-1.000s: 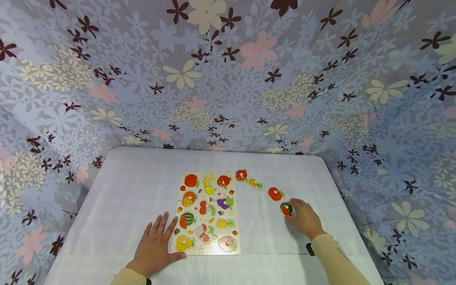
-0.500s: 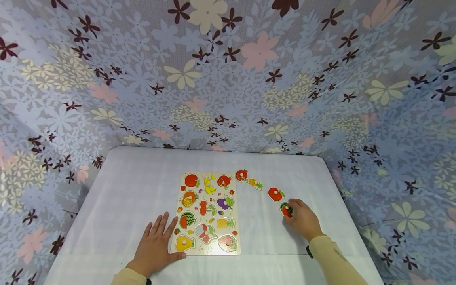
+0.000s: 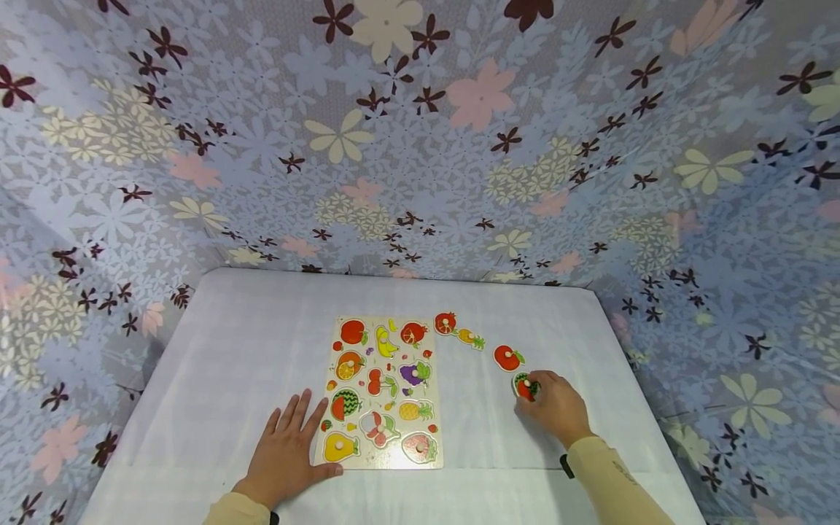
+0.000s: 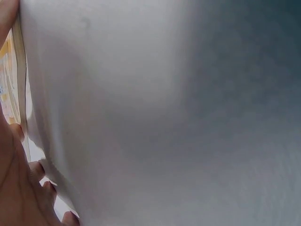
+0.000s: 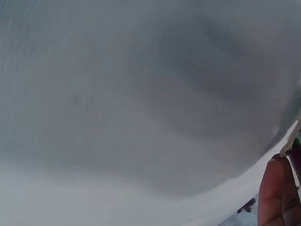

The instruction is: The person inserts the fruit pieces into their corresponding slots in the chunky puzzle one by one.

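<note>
A wooden fruit puzzle board (image 3: 367, 461) lies flat on the white-covered table. My left hand (image 3: 284, 453) rests beside its left edge with fingers spread, the thumb at the bottom corner and the index finger at the side. To the right of the board, my right hand (image 3: 559, 408) pinches a watermelon puzzle piece (image 3: 523, 386) with a small knob, low over the cloth. In the right wrist view the fingertips (image 5: 277, 176) meet the piece's thin wooden edge. A red fruit piece with a green leaf (image 3: 506, 358) lies just above the watermelon one.
Further up lie a pineapple piece (image 3: 467, 336) and a pomegranate piece (image 3: 445, 323), near the board's top right corner. Several fruit pieces with knobs sit in the board, among them a pear (image 3: 336, 448). Flowered fabric (image 3: 407, 182) walls the table at the back and sides.
My right hand has shifted slightly left, and the watermelon piece has moved a little left with it. The left hand and the board have stayed put.
</note>
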### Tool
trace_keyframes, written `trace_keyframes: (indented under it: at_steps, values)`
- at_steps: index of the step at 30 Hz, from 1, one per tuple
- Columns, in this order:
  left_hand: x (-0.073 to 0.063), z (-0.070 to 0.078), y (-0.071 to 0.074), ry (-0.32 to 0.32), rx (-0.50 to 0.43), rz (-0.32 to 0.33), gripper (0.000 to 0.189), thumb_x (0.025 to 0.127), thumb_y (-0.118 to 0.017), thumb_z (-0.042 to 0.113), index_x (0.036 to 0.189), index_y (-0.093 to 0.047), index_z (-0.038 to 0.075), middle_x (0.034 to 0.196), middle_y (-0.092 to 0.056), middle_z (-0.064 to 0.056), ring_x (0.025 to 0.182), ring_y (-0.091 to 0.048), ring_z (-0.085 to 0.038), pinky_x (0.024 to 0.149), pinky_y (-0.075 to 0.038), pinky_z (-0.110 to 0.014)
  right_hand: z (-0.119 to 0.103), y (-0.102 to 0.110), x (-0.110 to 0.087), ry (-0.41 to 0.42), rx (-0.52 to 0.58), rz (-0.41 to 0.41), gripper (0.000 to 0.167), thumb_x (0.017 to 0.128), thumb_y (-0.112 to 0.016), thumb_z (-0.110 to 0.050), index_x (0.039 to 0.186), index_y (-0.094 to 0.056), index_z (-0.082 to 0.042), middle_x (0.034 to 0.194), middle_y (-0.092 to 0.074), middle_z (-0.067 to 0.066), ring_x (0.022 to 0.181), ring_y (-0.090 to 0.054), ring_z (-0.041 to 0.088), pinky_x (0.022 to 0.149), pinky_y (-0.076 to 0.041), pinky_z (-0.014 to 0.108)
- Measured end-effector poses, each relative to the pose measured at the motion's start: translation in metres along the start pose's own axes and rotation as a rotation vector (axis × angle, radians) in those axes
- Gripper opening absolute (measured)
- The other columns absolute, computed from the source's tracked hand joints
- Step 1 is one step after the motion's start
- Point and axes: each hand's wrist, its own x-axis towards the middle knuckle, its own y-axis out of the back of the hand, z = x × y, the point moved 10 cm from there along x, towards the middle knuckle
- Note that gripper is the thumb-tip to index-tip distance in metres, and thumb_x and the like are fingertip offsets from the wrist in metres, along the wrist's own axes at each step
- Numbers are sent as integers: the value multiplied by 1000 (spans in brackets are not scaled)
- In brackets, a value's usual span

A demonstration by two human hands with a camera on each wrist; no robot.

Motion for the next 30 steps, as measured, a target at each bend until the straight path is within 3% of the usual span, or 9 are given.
trace_keyframes:
  at_steps: [5,13,30]
  values:
    - [-1,0,2,2,-6,-1,117,68,-58,88,156,-36,13,162,-22,-20,145,-24,-41,115,-16,-62,-20,3,-1,43,35,20,50,73,-85,-30,114,-70,-5,121,-65,17,105,-61,35,90,-52,53]
    - [-2,-5,-4,-9,22,42,120,66,-53,92,157,-34,15,162,-21,-20,144,-24,-41,114,-18,-63,-81,4,1,167,32,36,47,72,-86,-29,112,-72,-9,117,-67,10,104,-63,29,88,-55,47]
    - [1,-2,-3,-12,25,26,118,67,-56,90,155,-37,14,161,-23,-20,144,-25,-41,114,-18,-62,-206,-18,-9,320,115,-50,47,73,-87,-38,111,-72,-15,120,-67,-1,105,-62,19,91,-54,37]
